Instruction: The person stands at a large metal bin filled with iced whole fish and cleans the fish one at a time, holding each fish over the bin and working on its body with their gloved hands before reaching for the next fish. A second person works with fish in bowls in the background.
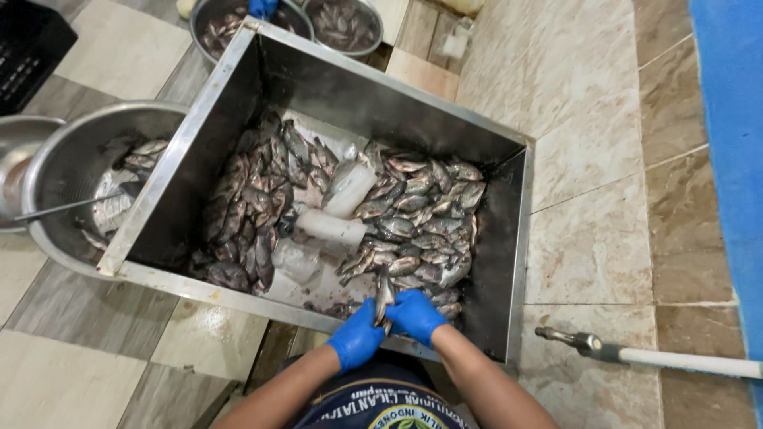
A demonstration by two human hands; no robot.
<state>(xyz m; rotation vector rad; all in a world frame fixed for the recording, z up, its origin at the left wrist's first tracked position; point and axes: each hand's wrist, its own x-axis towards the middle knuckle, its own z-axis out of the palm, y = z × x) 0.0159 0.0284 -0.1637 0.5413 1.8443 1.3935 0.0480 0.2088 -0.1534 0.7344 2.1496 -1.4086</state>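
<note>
One small grey fish point(384, 295) is held between two hands in blue gloves, at the near edge of a big steel tub point(238, 87). The left hand point(355, 338) is closed on the fish from the left, and the right hand point(415, 315) is closed on it from the right, so the hands are pressed close together with the fish between them. The fish is stood on end, with its long side pointing away to the far end of the tub. Both hands are touching it, and neither is nearer than the other. Just past the hands, the tub is filled with many more small fish point(413, 214) and some clear blocks of ice point(346, 189). To the left of the tub, a round steel bowl point(60, 159) is seen with a few fish and a thin metal tool in it. At the far end, two more bowls point(343, 24) of fish are set, and another person's blue glove point(261, 7) is seen there. On the tiled floor at the near right, a white hose with a metal tip point(636, 355) is laid.
</note>
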